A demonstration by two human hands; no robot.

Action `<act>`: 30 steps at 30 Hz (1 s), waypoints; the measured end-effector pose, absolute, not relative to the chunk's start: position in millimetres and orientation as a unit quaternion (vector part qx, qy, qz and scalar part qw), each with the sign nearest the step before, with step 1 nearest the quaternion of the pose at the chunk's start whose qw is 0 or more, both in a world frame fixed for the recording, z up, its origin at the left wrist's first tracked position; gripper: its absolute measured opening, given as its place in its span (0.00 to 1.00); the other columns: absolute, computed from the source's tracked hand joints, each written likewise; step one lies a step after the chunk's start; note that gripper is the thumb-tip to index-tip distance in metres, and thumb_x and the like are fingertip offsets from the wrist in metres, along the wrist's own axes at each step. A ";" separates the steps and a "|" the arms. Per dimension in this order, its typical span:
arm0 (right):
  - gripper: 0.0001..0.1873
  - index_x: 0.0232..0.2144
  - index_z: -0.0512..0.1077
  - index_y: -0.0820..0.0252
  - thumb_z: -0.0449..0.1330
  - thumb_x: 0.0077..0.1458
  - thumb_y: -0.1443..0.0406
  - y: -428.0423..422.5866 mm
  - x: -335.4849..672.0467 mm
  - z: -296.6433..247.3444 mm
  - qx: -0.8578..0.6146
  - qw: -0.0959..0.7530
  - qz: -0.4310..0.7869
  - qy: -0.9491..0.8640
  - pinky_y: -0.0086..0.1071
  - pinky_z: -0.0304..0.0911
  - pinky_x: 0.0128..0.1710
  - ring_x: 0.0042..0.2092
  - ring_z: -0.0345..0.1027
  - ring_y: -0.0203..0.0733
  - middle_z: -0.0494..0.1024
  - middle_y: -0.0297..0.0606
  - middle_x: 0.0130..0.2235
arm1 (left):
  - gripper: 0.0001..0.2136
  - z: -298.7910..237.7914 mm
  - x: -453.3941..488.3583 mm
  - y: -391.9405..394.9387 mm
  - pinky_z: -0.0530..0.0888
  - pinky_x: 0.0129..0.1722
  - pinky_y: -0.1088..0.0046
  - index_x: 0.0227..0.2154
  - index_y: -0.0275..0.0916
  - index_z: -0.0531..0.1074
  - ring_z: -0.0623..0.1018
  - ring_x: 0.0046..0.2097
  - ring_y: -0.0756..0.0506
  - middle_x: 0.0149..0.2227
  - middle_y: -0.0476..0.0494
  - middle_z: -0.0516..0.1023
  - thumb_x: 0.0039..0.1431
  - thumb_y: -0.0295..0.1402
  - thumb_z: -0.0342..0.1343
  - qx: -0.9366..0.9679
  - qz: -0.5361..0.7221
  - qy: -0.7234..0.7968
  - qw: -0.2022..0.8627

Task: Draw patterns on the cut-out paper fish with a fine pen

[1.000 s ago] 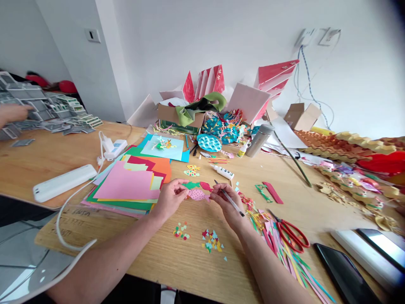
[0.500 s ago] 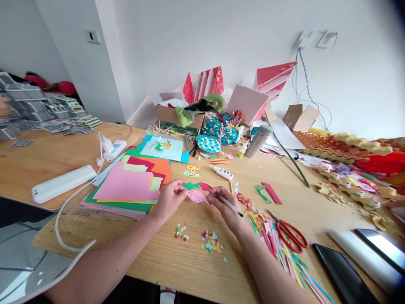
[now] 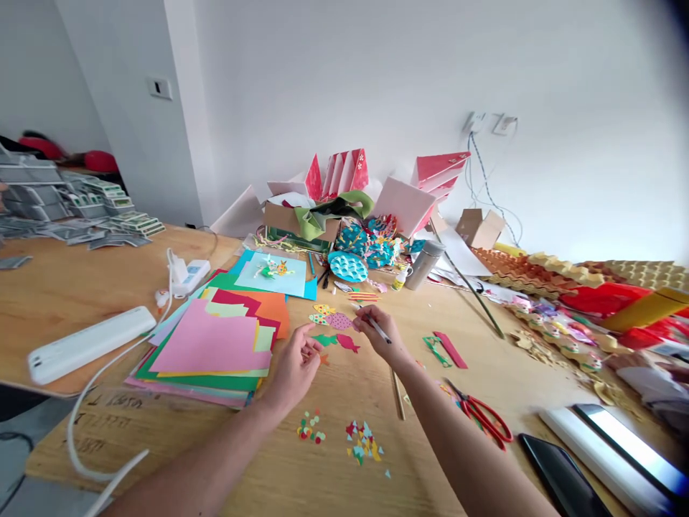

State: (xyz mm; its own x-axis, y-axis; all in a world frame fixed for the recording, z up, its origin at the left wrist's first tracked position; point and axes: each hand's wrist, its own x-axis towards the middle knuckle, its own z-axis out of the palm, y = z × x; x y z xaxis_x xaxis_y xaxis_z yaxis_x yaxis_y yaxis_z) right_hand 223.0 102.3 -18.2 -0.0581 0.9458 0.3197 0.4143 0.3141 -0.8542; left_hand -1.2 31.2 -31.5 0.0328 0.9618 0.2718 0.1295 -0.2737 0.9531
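A pen [image 3: 381,331] is gripped in my right hand [image 3: 385,341], whose fingertips are at the tail of a pink paper fish [image 3: 339,321] with dark dots. I cannot tell whether they still pinch that fish. My left hand [image 3: 293,370] is open, fingers loosely curved, left of a green paper fish [image 3: 324,339]. A crimson paper fish [image 3: 348,343] lies beside the green one, and an orange paper piece [image 3: 324,357] shows just below. Behind the pink fish are a yellow spotted fish [image 3: 323,309] and a pale spotted one [image 3: 317,319].
Coloured paper sheets [image 3: 207,341] are piled at left, near a white power strip [image 3: 91,345]. Paper dots [image 3: 311,429] and triangles [image 3: 364,441] lie in front. Red-handled scissors [image 3: 484,416] and a black phone [image 3: 560,467] are at right; a metal flask [image 3: 426,264] stands behind.
The pink fish has moved away from me, beside the spotted fish. My left hand has let go of it and drawn back. My right hand has moved forward with the pen.
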 end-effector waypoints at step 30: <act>0.17 0.35 0.72 0.55 0.51 0.65 0.51 38.4 218.0 19.7 -0.542 0.456 0.211 -0.674 0.41 0.68 0.41 0.37 0.76 0.48 0.81 0.42 0.33 | 0.17 -24.2 -13.9 35.1 0.72 0.39 0.69 0.49 0.40 0.69 0.77 0.36 0.45 0.35 0.46 0.80 0.56 0.26 0.51 0.644 0.506 0.482 0.311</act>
